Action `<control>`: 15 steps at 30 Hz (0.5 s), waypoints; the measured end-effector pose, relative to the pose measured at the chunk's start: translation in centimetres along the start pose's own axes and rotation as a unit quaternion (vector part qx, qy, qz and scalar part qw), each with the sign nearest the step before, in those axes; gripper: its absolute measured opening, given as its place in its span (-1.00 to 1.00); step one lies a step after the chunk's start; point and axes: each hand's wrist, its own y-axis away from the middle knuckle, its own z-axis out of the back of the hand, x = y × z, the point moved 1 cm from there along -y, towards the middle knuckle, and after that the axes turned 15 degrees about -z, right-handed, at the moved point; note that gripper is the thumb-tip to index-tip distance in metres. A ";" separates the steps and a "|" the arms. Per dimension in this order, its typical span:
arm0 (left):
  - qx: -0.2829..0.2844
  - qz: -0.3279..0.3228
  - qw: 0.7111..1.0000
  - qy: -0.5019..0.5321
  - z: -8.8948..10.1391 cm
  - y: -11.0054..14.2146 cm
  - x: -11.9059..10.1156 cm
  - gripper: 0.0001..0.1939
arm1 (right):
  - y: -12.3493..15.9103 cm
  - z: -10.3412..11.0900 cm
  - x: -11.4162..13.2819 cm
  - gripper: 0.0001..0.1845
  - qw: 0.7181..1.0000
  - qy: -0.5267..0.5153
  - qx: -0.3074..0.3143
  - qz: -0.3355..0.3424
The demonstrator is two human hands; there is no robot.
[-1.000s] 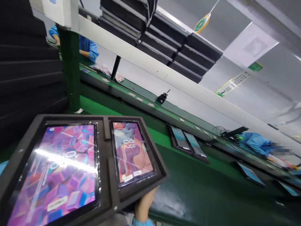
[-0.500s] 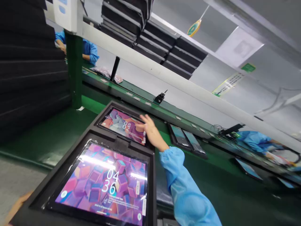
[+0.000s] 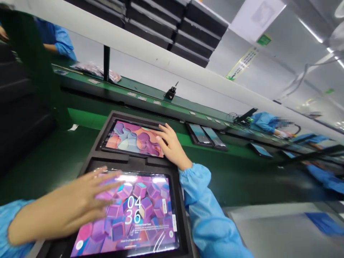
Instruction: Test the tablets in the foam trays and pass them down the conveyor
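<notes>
A black foam tray (image 3: pixel 92 157) sits in front of me with two lit tablets in its recesses. The far tablet (image 3: pixel 129 138) shows a wavy pink and purple wallpaper. My right hand (image 3: pixel 172 145) is over its right end, fingers outstretched and touching or just above the screen. The near tablet (image 3: pixel 145 211) displays 04 36 over a pattern of coloured cubes, with small white labels along its right side. Above its left part is my left hand (image 3: pixel 72 204), slightly blurred, fingers spread and holding nothing. It covers part of that screen; contact cannot be made out.
Two more tablets (image 3: pixel 205 135) lie side by side on the green bench (image 3: pixel 242 175) to the right. A black plug-like device (image 3: pixel 171 93) stands on the raised ledge. Dark stacked trays (image 3: pixel 172 25) sit overhead; more rise at the left. Co-workers in blue sleeves (image 3: pixel 264 122) are beyond.
My left hand has left the tray's lower left edge and come over the near tablet. My right hand stays at the far tablet, whose clock no longer shows. The camera view has shifted.
</notes>
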 end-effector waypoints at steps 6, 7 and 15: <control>-0.130 0.138 0.980 0.052 0.6 1.0 2.2 -0.47 | 7.7 -0.6 -0.8 -0.59 0.994 -0.024 -0.070 -0.086; -0.149 0.185 0.969 0.073 -0.1 1.7 1.6 -0.46 | 7.9 -0.7 -1.2 -0.58 0.991 -0.032 -0.080 -0.103; -0.239 0.468 0.832 0.178 -5.8 4.0 -5.1 -0.22 | 2.6 -1.3 2.2 -0.64 0.997 -0.050 0.017 0.065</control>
